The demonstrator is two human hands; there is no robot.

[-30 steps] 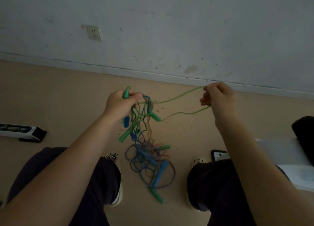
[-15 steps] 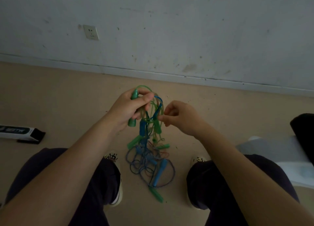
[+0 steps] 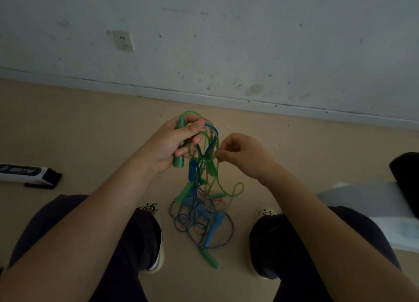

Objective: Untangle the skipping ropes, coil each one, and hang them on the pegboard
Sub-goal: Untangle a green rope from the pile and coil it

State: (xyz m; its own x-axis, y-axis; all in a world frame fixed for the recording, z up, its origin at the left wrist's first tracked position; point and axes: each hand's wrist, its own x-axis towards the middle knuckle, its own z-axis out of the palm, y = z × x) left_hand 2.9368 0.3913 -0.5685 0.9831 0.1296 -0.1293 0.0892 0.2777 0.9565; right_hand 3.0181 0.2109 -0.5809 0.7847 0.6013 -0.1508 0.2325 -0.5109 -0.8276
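Note:
A tangle of skipping ropes [image 3: 201, 202] in green, blue and orange hangs between my hands and trails onto the floor between my feet. My left hand [image 3: 174, 143] grips a green handle [image 3: 179, 158] upright, with several cord loops draped over its fingers. My right hand [image 3: 242, 154] pinches a green cord [image 3: 216, 179] at the right side of the tangle. A blue handle [image 3: 213, 231] and another green handle [image 3: 209, 259] lie on the floor inside a striped cord loop. No pegboard is in view.
A white wall with a socket [image 3: 123, 40] stands ahead above the beige floor. A black-and-white box [image 3: 27, 174] lies at the left. A pale sheet [image 3: 371, 202] and a dark object [image 3: 405, 179] are at the right. My knees frame the ropes.
My right hand, which held the green cord stretched out to the right a second ago, has come back in to the tangle and pinches the cord beside my left hand.

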